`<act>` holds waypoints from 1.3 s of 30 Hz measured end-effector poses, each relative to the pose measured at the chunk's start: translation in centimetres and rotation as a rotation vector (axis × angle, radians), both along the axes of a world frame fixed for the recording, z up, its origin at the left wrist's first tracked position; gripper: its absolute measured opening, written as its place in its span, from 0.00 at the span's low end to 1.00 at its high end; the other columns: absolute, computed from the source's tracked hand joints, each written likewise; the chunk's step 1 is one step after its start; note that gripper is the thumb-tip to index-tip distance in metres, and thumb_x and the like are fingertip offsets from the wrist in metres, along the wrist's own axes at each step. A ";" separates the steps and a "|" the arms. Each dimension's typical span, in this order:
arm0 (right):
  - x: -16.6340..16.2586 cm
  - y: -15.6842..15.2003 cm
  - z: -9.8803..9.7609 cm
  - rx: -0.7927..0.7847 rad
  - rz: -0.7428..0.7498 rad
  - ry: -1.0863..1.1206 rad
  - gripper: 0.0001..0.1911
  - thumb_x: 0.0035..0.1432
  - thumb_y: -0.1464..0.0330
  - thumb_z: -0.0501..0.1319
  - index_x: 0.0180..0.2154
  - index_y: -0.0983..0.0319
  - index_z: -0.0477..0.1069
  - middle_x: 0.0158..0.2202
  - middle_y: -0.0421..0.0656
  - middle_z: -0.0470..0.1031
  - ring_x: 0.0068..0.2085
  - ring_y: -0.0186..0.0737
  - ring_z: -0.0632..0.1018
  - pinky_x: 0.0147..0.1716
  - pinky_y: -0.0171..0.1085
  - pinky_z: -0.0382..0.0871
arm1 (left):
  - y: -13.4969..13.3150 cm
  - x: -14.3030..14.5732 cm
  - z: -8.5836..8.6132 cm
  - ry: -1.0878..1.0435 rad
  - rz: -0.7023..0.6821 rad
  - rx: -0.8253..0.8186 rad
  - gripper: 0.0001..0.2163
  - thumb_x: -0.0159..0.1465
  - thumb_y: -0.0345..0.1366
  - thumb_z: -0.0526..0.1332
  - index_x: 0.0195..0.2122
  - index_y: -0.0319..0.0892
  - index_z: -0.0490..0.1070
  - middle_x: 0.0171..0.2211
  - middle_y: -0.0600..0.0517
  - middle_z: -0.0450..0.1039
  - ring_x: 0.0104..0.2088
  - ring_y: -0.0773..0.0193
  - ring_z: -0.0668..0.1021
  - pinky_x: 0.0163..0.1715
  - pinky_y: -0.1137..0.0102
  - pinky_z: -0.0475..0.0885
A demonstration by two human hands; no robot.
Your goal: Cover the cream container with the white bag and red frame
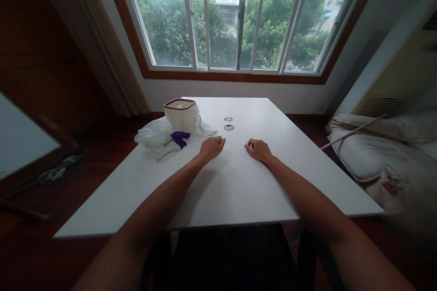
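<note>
Both my hands rest on the white table (239, 191), a little apart. My left hand (211, 148) lies palm down with its fingers curled under, holding nothing I can see. My right hand (258, 149) is loosely curled too, fingers tucked in, also with nothing visible in it. Just left of my left hand lies a white plastic bag (153, 136) with a small purple item (180, 137) on it. A white container with a dark red rim (180, 113) stands on the bag.
Two small round metal fittings (228, 123) sit in the table top beyond my hands. A large window (232, 18) fills the far wall. White bedding and a thin wooden stick (351, 132) lie at the right. A curtain (102, 54) hangs at the left.
</note>
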State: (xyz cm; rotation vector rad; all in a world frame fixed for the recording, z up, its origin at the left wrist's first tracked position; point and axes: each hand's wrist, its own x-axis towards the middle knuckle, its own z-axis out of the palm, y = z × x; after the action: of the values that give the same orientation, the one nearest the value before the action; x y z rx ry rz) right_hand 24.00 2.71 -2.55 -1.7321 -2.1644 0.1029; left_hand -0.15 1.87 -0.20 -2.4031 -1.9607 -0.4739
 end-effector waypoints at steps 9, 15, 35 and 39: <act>-0.7 -0.1 -0.3 -0.023 -0.033 -0.073 0.17 0.66 0.57 0.55 0.36 0.59 0.77 0.37 0.45 0.82 0.37 0.40 0.79 0.34 0.35 0.61 | -0.1 -0.7 -2.3 0.059 -0.010 -0.022 0.21 0.71 0.46 0.45 0.35 0.45 0.76 0.39 0.47 0.80 0.40 0.58 0.80 0.35 0.68 0.64; -0.3 0.5 -0.3 -0.032 -0.048 -0.070 0.17 0.65 0.57 0.56 0.35 0.59 0.78 0.37 0.45 0.82 0.37 0.40 0.78 0.33 0.35 0.60 | 0.0 -0.9 -2.6 0.083 -0.022 -0.029 0.21 0.71 0.46 0.46 0.35 0.45 0.77 0.39 0.46 0.80 0.40 0.58 0.80 0.36 0.68 0.65; -1.5 0.6 0.2 -0.067 -0.053 -0.189 0.18 0.66 0.57 0.54 0.39 0.61 0.78 0.39 0.49 0.81 0.39 0.44 0.79 0.36 0.37 0.63 | -0.7 -0.7 -2.6 0.090 -0.024 -0.016 0.19 0.70 0.44 0.47 0.37 0.44 0.76 0.41 0.45 0.80 0.43 0.57 0.79 0.39 0.67 0.67; -1.2 0.5 -0.3 -0.034 -0.035 -0.138 0.16 0.65 0.58 0.54 0.38 0.59 0.77 0.37 0.46 0.81 0.37 0.41 0.79 0.34 0.36 0.61 | -0.4 -1.0 -2.5 0.084 -0.026 -0.017 0.18 0.70 0.45 0.48 0.36 0.44 0.75 0.39 0.46 0.80 0.41 0.58 0.80 0.37 0.67 0.66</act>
State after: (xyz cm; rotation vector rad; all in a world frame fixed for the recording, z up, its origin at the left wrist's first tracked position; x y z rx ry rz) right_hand 22.85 3.19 -2.87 -1.8444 -2.2401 0.0108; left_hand -1.10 1.47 -2.67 -2.4190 -1.9094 -0.3524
